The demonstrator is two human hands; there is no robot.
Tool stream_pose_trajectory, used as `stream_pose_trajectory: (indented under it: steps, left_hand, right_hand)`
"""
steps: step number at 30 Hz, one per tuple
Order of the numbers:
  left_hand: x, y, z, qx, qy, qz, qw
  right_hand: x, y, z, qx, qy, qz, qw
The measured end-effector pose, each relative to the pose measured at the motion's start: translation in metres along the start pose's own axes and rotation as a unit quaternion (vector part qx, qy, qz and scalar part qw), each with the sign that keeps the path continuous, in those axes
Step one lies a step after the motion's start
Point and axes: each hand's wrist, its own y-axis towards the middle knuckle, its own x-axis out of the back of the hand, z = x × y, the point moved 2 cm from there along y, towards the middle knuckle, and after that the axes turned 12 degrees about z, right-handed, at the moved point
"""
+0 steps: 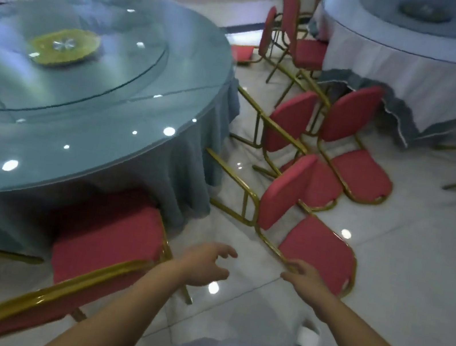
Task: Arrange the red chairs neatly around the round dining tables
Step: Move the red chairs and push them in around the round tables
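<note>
Where three tipped red chairs point(292, 123) lie on the floor point(399, 277) right of the teal surface point(92, 126), the right hand point(305, 279) has its fingers point(292, 266) touching the gold frame point(271, 248) of the nearest chair point(316, 248), whether clamped I cannot tell. The left hand point(202, 265) hovers with fingers apart. Two round surfaces show.

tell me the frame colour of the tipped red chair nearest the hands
Gold; the head view shows the tipped red padded chair's metal frame clearly.
</note>
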Motion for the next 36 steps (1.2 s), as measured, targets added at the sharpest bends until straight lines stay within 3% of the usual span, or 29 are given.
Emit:
stream_pose_trajectory:
  steps: [11, 17, 28, 33, 36]
  left_hand:
    - [-0.046, 0.178, -0.114, 0.088, 0.053, 0.098, 0.99]
    - [-0.075, 0.252, -0.163, 0.142, 0.019, 0.142, 0.979]
    - [-0.139, 0.399, -0.166, 0.17, -0.005, 0.226, 0.959]
    - [-0.184, 0.507, -0.121, 0.272, -0.144, 0.228, 0.924]
    - [-0.207, 0.576, -0.091, 0.311, -0.225, 0.161, 0.909]
  right_hand:
    - [0.206, 0.002, -0.132, -0.084, 0.148, -0.084, 0.982]
    - [0.272, 0.012, -0.198, -0.159, 0.17, -0.07, 0.97]
    - [0.287, 0.069, -0.278, -0.293, 0.208, -0.082, 0.93]
    - [0.261, 0.134, -0.333, -0.343, 0.267, -0.105, 0.895]
    - [0.246, 0.197, -0.37, -0.361, 0.325, -0.106, 0.868]
